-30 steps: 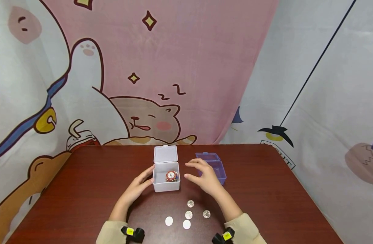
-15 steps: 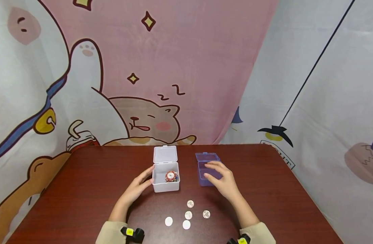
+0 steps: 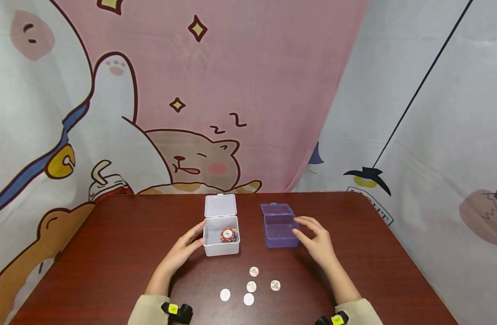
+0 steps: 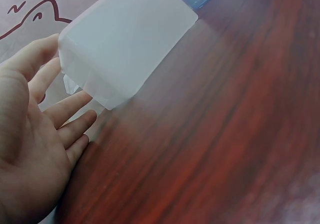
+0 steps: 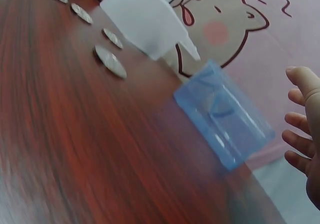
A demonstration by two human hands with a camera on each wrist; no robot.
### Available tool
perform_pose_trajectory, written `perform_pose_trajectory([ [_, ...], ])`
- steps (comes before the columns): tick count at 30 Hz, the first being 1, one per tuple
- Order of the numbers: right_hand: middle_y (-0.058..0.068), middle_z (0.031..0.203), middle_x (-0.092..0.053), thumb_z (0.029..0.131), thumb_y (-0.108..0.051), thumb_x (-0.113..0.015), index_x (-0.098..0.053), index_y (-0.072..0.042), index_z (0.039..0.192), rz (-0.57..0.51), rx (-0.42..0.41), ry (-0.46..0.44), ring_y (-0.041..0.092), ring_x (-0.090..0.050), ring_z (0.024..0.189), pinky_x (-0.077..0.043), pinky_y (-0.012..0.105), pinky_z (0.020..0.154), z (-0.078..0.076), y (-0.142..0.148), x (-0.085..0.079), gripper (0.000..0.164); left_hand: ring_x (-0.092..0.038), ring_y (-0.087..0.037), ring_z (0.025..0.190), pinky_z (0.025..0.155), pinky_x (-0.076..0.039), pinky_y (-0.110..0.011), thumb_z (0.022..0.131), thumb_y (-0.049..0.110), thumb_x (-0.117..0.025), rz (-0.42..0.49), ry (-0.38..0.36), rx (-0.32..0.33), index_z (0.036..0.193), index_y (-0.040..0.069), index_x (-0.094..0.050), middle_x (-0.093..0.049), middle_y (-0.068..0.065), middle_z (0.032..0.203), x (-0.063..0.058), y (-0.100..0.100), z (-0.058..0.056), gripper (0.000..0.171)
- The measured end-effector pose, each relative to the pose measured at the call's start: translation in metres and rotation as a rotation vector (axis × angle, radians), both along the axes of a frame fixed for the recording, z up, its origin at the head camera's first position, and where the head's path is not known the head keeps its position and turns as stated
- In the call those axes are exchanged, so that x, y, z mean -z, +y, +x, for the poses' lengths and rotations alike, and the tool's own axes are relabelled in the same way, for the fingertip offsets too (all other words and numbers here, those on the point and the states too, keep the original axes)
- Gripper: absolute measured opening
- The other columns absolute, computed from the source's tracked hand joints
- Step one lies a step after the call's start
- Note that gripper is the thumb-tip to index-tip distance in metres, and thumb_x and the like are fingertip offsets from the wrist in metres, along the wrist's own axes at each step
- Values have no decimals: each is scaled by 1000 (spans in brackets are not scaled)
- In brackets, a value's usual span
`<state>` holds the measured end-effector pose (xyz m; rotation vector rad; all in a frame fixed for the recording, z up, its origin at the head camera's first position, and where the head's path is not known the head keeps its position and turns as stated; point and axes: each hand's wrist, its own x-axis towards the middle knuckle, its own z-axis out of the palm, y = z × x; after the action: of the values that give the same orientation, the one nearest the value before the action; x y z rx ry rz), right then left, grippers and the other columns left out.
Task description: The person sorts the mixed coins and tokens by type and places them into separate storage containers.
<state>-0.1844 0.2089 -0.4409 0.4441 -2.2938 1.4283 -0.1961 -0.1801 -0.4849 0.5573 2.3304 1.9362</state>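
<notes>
Now, curtain reads "Z Z"; left hand, fingers straight, touches white box; right hand, fingers loose, beside blue box.

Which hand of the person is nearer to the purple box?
Right: the right hand is just beside the purple box, at its right side. The left hand is farther, at the left side of the white box.
</notes>
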Motion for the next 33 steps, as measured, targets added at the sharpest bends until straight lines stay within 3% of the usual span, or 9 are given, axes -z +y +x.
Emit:
perform_pose_trajectory([
  [6, 21, 118, -61, 86, 0, -70, -65, 6, 115, -20, -18, -24, 36, -55, 110, -45, 30, 88, -9, 20, 16, 30, -31, -34, 135, 106, -22, -57, 96, 8, -57, -11, 16, -8, 146, 3, -38, -38, -21, 146, 22, -3, -12, 53],
  [12, 21, 120, -61, 90, -4, -66, -62, 6, 121, -29, -63, -104, 36, -60, 103, -48, 20, 81, -14, 36, 26, 33, -30, -34, 135, 105, -23, -57, 96, 8, -56, -21, 21, -15, 146, 5, -38, -38, -22, 146, 22, -3, -13, 54],
  [17, 19, 122, -62, 92, -10, -64, -60, 3, 125, -55, -96, -167, 33, -56, 112, -44, 18, 86, -22, 44, 31, 35, -31, -31, 135, 105, -23, -56, 96, 10, -57, -18, 10, -14, 146, 8, -39, -39, -19, 146, 21, -3, -11, 54],
  [25, 21, 126, -58, 93, -4, -61, -56, 3, 129, -173, -230, -206, 13, -56, 115, -42, 18, 92, -48, 57, 66, 38, -31, -30, 135, 106, -25, -51, 96, 11, -57, -22, -1, -14, 146, 9, -39, -39, -17, 147, 20, -4, -11, 53],
  [33, 19, 128, -58, 92, -12, -65, -56, -1, 131, -159, -283, -285, 20, -55, 117, -42, 20, 92, -54, 61, 69, 42, -31, -29, 135, 105, -29, -38, 96, 12, -58, -35, -9, -23, 146, 10, -40, -39, -17, 147, 21, -5, -10, 53],
])
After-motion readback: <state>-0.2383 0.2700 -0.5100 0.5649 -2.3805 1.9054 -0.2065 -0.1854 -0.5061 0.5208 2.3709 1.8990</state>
